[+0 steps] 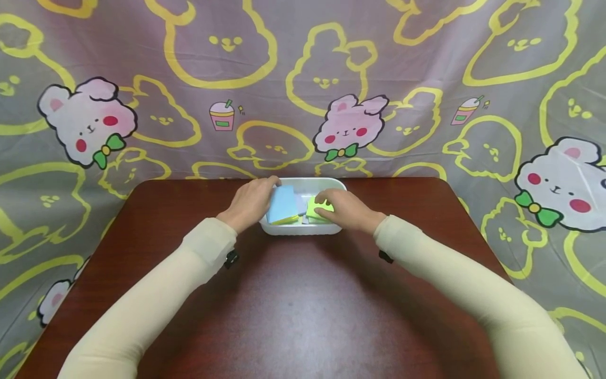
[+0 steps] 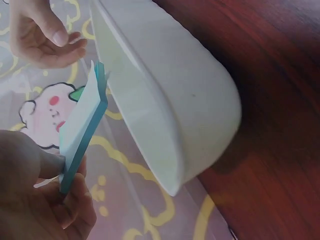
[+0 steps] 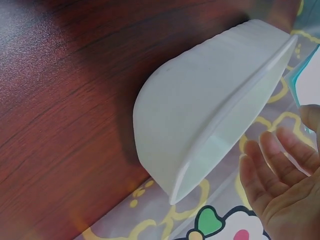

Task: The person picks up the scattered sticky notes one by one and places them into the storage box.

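Observation:
A white plastic bin (image 1: 301,229) stands near the far edge of the table, with coloured paper pads inside. My left hand (image 1: 252,202) pinches a light blue sticky note pad (image 1: 283,202) between thumb and fingers, tilted above the bin's left part. In the left wrist view the blue pad (image 2: 84,127) is seen edge-on, clear of the rim. My right hand (image 1: 351,208) hovers over the bin's right side, by a yellow-green pad (image 1: 318,209). From the right wrist view, the right hand (image 3: 290,182) has loosely bent fingers and holds nothing.
The dark red-brown wooden table (image 1: 303,305) spreads in front of the bin. Behind it hangs a grey-pink curtain (image 1: 265,105) with yellow outlines and cartoon rabbits. A pale purple piece (image 1: 301,204) lies in the bin between the pads.

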`<control>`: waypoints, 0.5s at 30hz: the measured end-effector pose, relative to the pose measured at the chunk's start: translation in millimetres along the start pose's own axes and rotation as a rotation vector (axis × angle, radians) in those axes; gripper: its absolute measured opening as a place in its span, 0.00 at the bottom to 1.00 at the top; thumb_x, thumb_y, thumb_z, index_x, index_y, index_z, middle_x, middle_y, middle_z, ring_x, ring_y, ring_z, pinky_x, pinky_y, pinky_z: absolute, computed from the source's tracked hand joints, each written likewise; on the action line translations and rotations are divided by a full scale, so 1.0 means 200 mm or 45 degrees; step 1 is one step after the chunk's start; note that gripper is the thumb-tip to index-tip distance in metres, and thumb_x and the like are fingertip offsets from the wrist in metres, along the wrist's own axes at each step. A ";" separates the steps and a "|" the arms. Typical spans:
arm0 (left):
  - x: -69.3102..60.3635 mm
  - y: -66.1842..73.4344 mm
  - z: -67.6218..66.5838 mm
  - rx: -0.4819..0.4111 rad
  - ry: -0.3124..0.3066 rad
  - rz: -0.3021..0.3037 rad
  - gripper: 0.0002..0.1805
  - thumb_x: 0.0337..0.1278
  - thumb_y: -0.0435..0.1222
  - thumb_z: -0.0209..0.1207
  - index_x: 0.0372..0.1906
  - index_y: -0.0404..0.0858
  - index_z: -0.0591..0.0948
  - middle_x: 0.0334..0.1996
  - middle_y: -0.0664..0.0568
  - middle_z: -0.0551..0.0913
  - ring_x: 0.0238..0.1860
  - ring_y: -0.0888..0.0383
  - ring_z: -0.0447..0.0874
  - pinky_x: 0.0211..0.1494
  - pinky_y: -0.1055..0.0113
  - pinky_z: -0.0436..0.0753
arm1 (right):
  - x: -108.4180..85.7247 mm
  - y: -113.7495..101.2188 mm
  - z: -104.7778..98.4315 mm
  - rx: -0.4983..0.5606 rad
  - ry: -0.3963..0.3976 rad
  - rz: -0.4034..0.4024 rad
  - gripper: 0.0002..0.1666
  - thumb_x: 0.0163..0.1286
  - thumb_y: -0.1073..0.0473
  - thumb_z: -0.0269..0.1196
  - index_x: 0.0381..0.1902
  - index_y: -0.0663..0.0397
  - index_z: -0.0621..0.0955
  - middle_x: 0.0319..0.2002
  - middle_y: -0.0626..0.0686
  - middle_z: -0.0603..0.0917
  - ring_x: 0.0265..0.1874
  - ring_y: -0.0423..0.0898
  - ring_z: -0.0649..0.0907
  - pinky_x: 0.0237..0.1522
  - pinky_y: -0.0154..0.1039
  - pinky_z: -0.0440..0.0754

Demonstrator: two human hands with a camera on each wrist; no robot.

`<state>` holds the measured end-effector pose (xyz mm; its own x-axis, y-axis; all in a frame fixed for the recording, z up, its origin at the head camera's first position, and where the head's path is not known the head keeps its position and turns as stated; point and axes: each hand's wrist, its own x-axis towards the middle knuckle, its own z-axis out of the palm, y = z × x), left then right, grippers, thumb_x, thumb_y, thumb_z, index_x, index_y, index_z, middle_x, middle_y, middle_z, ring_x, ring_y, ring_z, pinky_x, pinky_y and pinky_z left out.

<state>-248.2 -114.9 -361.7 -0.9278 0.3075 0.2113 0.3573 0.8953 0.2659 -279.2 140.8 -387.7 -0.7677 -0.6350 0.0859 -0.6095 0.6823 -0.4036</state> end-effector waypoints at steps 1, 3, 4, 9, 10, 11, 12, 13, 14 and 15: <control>0.00 -0.01 0.00 -0.005 -0.003 -0.007 0.15 0.75 0.30 0.48 0.59 0.38 0.79 0.49 0.41 0.87 0.47 0.46 0.85 0.46 0.53 0.83 | 0.00 0.00 0.00 0.002 -0.005 0.007 0.21 0.72 0.52 0.65 0.56 0.59 0.83 0.53 0.55 0.87 0.52 0.52 0.85 0.58 0.48 0.82; 0.01 -0.02 0.01 -0.012 -0.008 -0.020 0.16 0.75 0.30 0.48 0.60 0.38 0.79 0.49 0.41 0.87 0.47 0.46 0.85 0.46 0.53 0.83 | 0.01 0.01 0.00 -0.001 -0.011 0.015 0.21 0.72 0.51 0.65 0.56 0.59 0.83 0.53 0.55 0.87 0.52 0.52 0.85 0.58 0.48 0.82; 0.01 -0.03 0.01 -0.016 -0.009 -0.024 0.16 0.75 0.30 0.48 0.60 0.38 0.78 0.49 0.41 0.87 0.46 0.46 0.85 0.45 0.54 0.83 | 0.01 0.01 0.00 -0.001 -0.012 0.016 0.21 0.72 0.51 0.65 0.56 0.59 0.83 0.53 0.55 0.87 0.52 0.52 0.85 0.57 0.48 0.82; 0.02 -0.04 0.01 -0.028 -0.017 -0.030 0.16 0.75 0.30 0.48 0.61 0.38 0.78 0.51 0.41 0.86 0.45 0.47 0.84 0.43 0.54 0.83 | 0.04 0.03 0.01 -0.019 -0.002 0.014 0.21 0.72 0.53 0.64 0.55 0.62 0.83 0.52 0.56 0.87 0.50 0.52 0.85 0.56 0.48 0.82; 0.03 -0.04 0.01 -0.029 -0.020 -0.030 0.16 0.75 0.30 0.48 0.61 0.38 0.77 0.51 0.41 0.86 0.45 0.47 0.84 0.44 0.54 0.83 | 0.05 0.03 0.01 -0.020 0.001 0.013 0.21 0.72 0.53 0.64 0.55 0.62 0.83 0.51 0.56 0.87 0.50 0.52 0.85 0.56 0.48 0.82; 0.03 -0.04 0.01 -0.029 -0.021 -0.032 0.17 0.75 0.30 0.48 0.62 0.38 0.77 0.51 0.41 0.86 0.46 0.47 0.84 0.45 0.54 0.83 | 0.05 0.04 0.02 -0.023 0.003 0.013 0.21 0.72 0.53 0.64 0.55 0.62 0.83 0.51 0.56 0.88 0.50 0.52 0.85 0.56 0.48 0.82; 0.03 -0.04 0.00 -0.029 -0.023 -0.033 0.17 0.75 0.30 0.48 0.62 0.38 0.77 0.52 0.41 0.86 0.46 0.47 0.84 0.45 0.53 0.83 | 0.06 0.04 0.02 -0.027 0.006 0.012 0.20 0.73 0.53 0.64 0.55 0.62 0.83 0.51 0.56 0.88 0.50 0.52 0.85 0.56 0.48 0.82; 0.04 -0.04 0.00 -0.028 -0.024 -0.034 0.17 0.75 0.30 0.48 0.62 0.38 0.77 0.52 0.41 0.86 0.47 0.47 0.84 0.46 0.53 0.83 | 0.06 0.05 0.02 -0.030 0.010 0.011 0.20 0.73 0.53 0.64 0.55 0.61 0.83 0.51 0.56 0.88 0.51 0.52 0.85 0.57 0.48 0.82; 0.04 -0.04 0.00 -0.026 -0.024 -0.036 0.17 0.75 0.30 0.48 0.62 0.38 0.77 0.52 0.41 0.85 0.47 0.47 0.84 0.47 0.53 0.83 | 0.07 0.05 0.02 -0.028 0.010 0.009 0.20 0.73 0.53 0.63 0.55 0.61 0.83 0.51 0.57 0.87 0.51 0.52 0.85 0.57 0.48 0.82; 0.05 -0.04 0.00 -0.025 -0.025 -0.035 0.17 0.75 0.30 0.48 0.61 0.38 0.77 0.52 0.41 0.85 0.47 0.47 0.84 0.47 0.53 0.83 | 0.07 0.05 0.02 -0.028 0.012 0.007 0.20 0.73 0.53 0.63 0.55 0.61 0.83 0.51 0.57 0.87 0.51 0.52 0.85 0.57 0.49 0.82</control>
<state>-259.9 -118.3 -362.5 -0.9391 0.2893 0.1854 0.3335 0.8971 0.2897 -296.0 137.3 -394.7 -0.7729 -0.6278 0.0922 -0.6094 0.6938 -0.3837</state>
